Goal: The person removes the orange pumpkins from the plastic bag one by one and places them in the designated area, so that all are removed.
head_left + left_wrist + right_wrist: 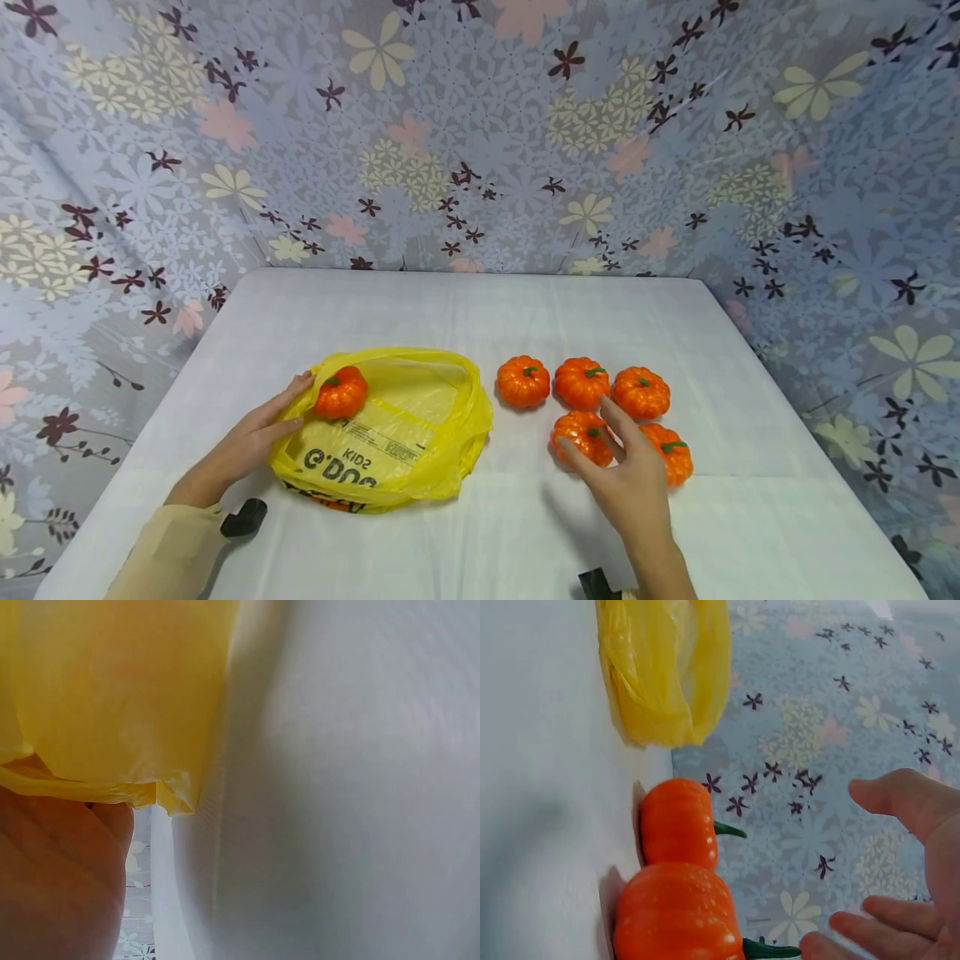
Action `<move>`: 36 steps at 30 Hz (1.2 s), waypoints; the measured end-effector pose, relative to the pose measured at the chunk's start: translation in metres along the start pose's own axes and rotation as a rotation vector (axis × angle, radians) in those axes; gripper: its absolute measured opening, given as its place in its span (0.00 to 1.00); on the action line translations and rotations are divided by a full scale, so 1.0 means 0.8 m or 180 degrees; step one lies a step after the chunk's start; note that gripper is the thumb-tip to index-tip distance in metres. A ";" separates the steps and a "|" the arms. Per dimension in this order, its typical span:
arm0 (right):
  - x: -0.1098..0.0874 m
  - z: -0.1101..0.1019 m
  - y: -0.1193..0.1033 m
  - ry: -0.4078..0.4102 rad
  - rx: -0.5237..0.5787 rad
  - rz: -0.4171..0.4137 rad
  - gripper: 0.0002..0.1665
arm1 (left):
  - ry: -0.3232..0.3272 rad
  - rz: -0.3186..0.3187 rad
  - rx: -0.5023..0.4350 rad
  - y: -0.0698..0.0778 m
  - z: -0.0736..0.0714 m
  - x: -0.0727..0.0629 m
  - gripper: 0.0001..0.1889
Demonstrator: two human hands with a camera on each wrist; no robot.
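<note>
A yellow plastic bag (420,475) with dark lettering lies open-mouthed on the table, left of centre. My left hand (251,437) holds its left rim between thumb and fingers; in the left wrist view the yellow film hides the fingertips. Just inside that rim sits one small orange pumpkin (341,393). My right hand (633,475) hovers, thumb and fingers spread, over a front pumpkin (581,437) with a green stem. Another pumpkin (675,454) shows partly behind that hand. In the right wrist view the fingers (885,937) stand apart from the pumpkins, holding nothing.
Behind the right hand stand three more pumpkins in a row: a left one (522,382), a middle one (581,382) and a right one (641,393). A white cloth covers the table (465,312). Flowered fabric (480,167) hangs along its back and sides.
</note>
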State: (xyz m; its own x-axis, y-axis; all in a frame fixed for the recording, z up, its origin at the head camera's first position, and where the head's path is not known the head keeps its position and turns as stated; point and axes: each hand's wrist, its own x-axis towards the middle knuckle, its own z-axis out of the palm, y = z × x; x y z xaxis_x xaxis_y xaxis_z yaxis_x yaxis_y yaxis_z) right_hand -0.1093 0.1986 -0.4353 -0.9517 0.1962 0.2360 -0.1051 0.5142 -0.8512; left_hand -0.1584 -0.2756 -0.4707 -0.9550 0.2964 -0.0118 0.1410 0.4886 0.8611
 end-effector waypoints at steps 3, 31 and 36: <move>-0.001 0.005 -0.003 0.0112 0.0027 -0.0140 0.46 | 0.0009 0.0019 0.0018 0.000 0.000 0.000 0.32; 0.022 0.099 -0.040 -0.1016 0.0276 -0.0489 0.48 | -0.0006 -0.0078 0.0065 0.007 0.001 0.000 0.32; 0.025 0.116 -0.045 -0.1234 0.0164 -0.0564 0.50 | -0.0006 -0.0143 0.0093 0.009 0.002 -0.001 0.32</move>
State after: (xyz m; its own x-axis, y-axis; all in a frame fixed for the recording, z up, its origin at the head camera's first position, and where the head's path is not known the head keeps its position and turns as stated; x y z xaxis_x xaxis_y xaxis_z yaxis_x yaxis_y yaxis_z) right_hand -0.1514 0.1067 -0.4434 -0.9546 -0.2249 0.1954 -0.2817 0.4673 -0.8380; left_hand -0.1564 -0.2710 -0.4658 -0.9600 0.2753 -0.0511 0.1056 0.5253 0.8444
